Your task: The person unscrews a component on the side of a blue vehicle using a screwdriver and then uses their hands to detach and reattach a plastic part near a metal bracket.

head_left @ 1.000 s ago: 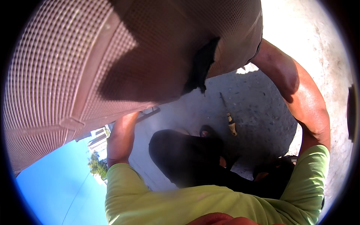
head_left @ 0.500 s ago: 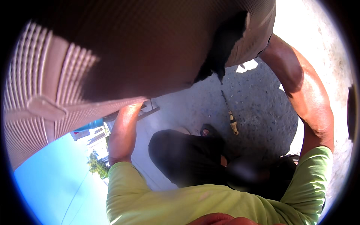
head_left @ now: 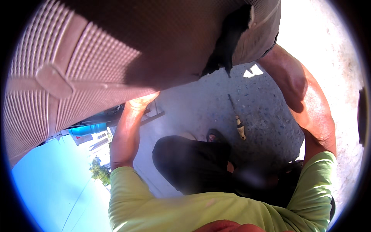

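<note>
Hiding most of 2 hands (head_left: 141,101): a torn, brown, textured panel (head_left: 102,50).

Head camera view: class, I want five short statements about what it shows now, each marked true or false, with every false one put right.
1. The left hand is at the lower edge of the textured brown object. True.
2. The right hand is in plain view, its fingers spread on the ground. False: the brown object hides it, and only the right arm shows.
3. A slim tool with a yellowish handle lies on the ground. True.
4. The brown object's surface is whole. False: a jagged dark gap shows in it.
5. The person's shirt is yellow-green. True.
</note>
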`<control>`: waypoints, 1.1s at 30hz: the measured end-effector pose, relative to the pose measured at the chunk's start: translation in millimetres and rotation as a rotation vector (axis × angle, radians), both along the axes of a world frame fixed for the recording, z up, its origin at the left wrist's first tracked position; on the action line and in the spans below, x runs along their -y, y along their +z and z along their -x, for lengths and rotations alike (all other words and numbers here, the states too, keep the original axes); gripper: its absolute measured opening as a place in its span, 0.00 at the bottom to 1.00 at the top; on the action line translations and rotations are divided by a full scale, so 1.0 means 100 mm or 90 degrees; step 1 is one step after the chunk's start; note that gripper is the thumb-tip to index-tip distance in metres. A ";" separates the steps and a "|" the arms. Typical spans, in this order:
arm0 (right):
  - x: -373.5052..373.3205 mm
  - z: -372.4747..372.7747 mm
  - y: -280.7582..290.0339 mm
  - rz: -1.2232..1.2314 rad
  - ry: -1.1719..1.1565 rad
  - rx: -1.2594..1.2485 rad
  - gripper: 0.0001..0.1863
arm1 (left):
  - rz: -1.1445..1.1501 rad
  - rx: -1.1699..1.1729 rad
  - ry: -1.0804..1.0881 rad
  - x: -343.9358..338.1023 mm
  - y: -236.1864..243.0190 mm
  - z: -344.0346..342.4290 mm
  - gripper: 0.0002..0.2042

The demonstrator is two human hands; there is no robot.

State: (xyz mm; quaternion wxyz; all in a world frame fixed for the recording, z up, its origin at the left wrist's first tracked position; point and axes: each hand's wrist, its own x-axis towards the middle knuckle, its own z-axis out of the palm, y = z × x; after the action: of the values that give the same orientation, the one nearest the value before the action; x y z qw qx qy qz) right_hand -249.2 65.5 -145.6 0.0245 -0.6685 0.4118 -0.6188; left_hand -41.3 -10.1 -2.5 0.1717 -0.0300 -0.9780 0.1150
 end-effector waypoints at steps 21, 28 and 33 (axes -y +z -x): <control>0.18 0.12 -0.03 -0.020 -0.013 0.008 0.14 | 0.382 0.011 0.206 0.22 -0.01 -0.91 0.10; 0.15 -0.17 -0.07 0.080 -0.129 0.086 0.10 | 0.281 0.054 0.216 0.03 0.09 -0.81 0.09; 0.16 -0.25 -0.04 0.048 -0.123 0.098 0.14 | 0.237 0.066 0.225 0.01 0.11 -0.83 0.08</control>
State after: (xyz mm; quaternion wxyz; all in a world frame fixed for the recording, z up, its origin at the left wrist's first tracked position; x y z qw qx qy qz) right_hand -224.2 49.8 -149.5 -0.0288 -0.5768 0.4476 -0.6827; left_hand 41.6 -11.0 8.5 0.0899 0.1043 -0.9374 0.3198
